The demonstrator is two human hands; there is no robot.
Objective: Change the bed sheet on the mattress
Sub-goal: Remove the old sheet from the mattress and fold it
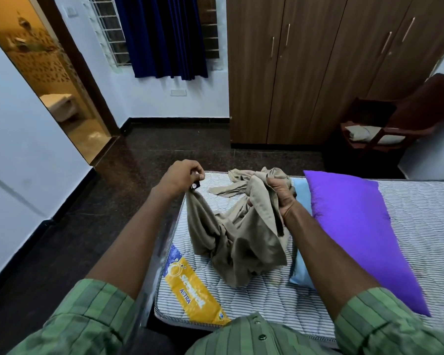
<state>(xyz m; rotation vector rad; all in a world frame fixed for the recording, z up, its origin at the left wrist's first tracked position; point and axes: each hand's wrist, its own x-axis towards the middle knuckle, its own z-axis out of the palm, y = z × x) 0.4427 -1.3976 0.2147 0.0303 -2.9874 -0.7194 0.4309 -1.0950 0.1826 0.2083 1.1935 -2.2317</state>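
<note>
A crumpled beige bed sheet (231, 234) hangs between my hands above the bare striped mattress (241, 295). My left hand (181, 176) pinches one corner of the sheet, where a small dark tag shows, and lifts it over the mattress's left edge. My right hand (280, 194) grips a bunched fold of the same sheet. Part of the sheet trails flat on the mattress beyond my hands. A yellow and blue brand label (190, 290) lies on the mattress near me.
A purple pillow (356, 226) lies on the mattress right of the sheet, over a light blue pillow (301, 272). Dark floor runs left of the bed. A wooden wardrobe (305, 73), a chair with a cushion (385, 124) and an open doorway (57, 80) stand beyond.
</note>
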